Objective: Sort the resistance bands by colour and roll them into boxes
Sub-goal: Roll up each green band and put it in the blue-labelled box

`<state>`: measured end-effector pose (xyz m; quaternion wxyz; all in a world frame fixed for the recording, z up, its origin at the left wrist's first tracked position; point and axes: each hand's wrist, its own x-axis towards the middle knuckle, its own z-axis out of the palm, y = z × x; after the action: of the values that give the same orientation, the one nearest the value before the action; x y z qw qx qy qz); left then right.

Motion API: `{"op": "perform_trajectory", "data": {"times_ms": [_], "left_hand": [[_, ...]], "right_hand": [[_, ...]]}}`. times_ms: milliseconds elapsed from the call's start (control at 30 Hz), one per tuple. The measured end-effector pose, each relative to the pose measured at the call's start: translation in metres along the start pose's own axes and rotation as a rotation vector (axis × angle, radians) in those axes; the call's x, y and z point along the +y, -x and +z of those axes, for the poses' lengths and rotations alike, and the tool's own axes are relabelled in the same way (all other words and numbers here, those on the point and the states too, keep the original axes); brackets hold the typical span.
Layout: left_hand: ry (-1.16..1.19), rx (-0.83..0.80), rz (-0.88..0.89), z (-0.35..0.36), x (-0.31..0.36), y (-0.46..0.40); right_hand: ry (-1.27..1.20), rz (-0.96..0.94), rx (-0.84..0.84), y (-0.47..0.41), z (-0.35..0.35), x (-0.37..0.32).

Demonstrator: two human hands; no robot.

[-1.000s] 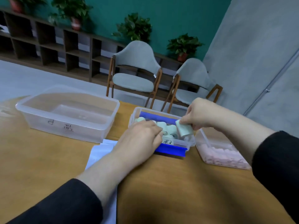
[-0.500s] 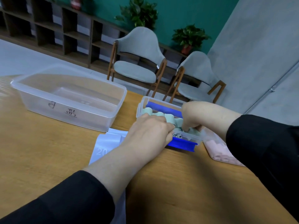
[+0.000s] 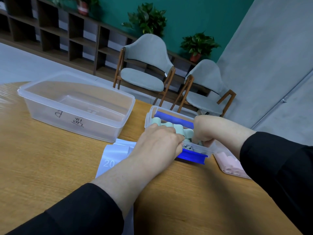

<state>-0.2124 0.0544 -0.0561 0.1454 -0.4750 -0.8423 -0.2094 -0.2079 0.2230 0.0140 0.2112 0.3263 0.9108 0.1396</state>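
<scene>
A small clear box (image 3: 151, 110) with blue clips stands at the table's middle and holds several pale green rolled bands (image 3: 179, 130) in a row. My left hand (image 3: 159, 143) lies over the near rolls, fingers laid across them towards the front wall. Reaching into the box's near right corner, my right hand (image 3: 208, 129) has its fingers curled round a green roll (image 3: 200, 142), which it mostly hides. To the right, partly behind my right sleeve, a clear box (image 3: 218, 154) holds pink rolled bands (image 3: 232, 168).
A large clear tub (image 3: 76, 108) marked B stands at the left, with nothing seen in it. A white plastic bag (image 3: 115, 155) lies under my left forearm. Beyond the wooden table (image 3: 50, 167) stand two grey chairs (image 3: 144, 65), with shelves and potted plants behind them.
My right hand has carried the green roll from above the box's right end down into its near right corner. My left hand has stayed on the rolls. The camera has moved closer.
</scene>
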Motion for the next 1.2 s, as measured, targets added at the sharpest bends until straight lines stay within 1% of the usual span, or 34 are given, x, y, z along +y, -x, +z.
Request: {"op": "perform_trajectory", "data": {"times_ms": [200, 400, 567, 667, 767, 800, 833, 867, 933, 1000, 1033, 1067, 1133, 1200], "left_hand": [[-0.002, -0.007, -0.006, 0.000, -0.001, -0.001], [0.001, 0.000, 0.000, -0.001, 0.000, 0.000], [0.010, 0.011, 0.011, -0.002, 0.000, 0.001], [0.015, 0.024, 0.014, -0.002, 0.000, 0.001], [0.015, 0.039, 0.018, -0.002, 0.000, 0.002], [0.020, 0.048, 0.021, -0.002, 0.001, 0.003], [0.028, 0.058, 0.025, -0.003, 0.001, 0.003], [0.034, 0.065, 0.029, -0.003, 0.001, 0.002], [0.052, 0.094, 0.034, -0.003, 0.001, 0.003], [0.084, 0.148, 0.038, -0.006, 0.000, 0.004], [0.125, 0.200, 0.045, -0.007, 0.000, 0.005], [0.185, 0.278, 0.069, -0.010, 0.002, 0.006], [0.275, 0.496, 0.150, -0.023, 0.010, 0.009], [0.329, 0.647, 0.211, -0.047, 0.018, 0.012]], "right_hand": [[-0.034, -0.019, -0.059, 0.002, -0.006, 0.003], [0.091, -0.012, -0.021, 0.003, 0.000, 0.000], [0.109, 0.011, -0.013, 0.005, 0.004, -0.001], [0.093, -0.020, -0.026, 0.004, 0.001, 0.002], [0.181, -0.065, -0.044, 0.006, 0.000, 0.003], [0.178, -0.075, -0.047, 0.009, 0.001, 0.004], [0.075, -0.072, -0.037, 0.008, 0.001, 0.005], [-0.019, -0.074, -0.002, 0.011, -0.002, 0.008], [-0.159, -0.093, 0.132, 0.013, -0.003, 0.014], [-0.199, -0.079, 0.274, 0.021, -0.004, 0.018], [-0.229, -0.103, 0.383, 0.026, -0.005, 0.018], [-0.302, -0.139, 0.491, 0.035, -0.006, 0.018], [-0.439, -0.233, 0.641, 0.058, -0.008, 0.018], [-0.554, -0.323, 0.723, 0.087, -0.005, 0.012]]}}
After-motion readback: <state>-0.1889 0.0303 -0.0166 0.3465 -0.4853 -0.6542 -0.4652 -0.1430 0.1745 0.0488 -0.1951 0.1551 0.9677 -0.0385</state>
